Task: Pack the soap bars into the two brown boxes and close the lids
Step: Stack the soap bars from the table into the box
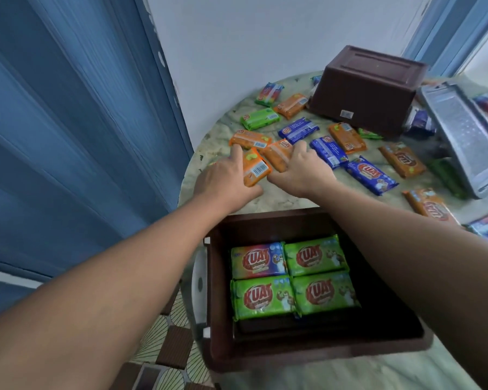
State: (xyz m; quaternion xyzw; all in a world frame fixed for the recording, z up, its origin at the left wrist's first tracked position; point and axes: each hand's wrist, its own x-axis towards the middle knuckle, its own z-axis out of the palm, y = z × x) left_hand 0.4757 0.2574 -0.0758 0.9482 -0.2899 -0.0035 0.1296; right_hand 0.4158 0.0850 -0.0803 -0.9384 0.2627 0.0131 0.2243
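Both arms stretched over the open brown box (268, 226) at 6 o'clock, toward the soap bars spread on the round table (279, 198). Left hand (223, 180) grasping one orange soap bar (254, 168), thumb under its near end, fingers along its left edge. Right hand (300, 170) just beside, at 3 o'clock of the left one, fingers curled on a second orange bar (278, 153). Inside the open box, four bars in two rows: three green bars (314, 256) and one multicolour bar (258, 260). Second brown box (366, 88) at 1 o'clock, upside down, on the table. Blue bars (328, 150), more orange ones and a green one scattered between. Metal grater (462, 130) at 2 o'clock. Blue door (68, 108) at 9 o'clock.
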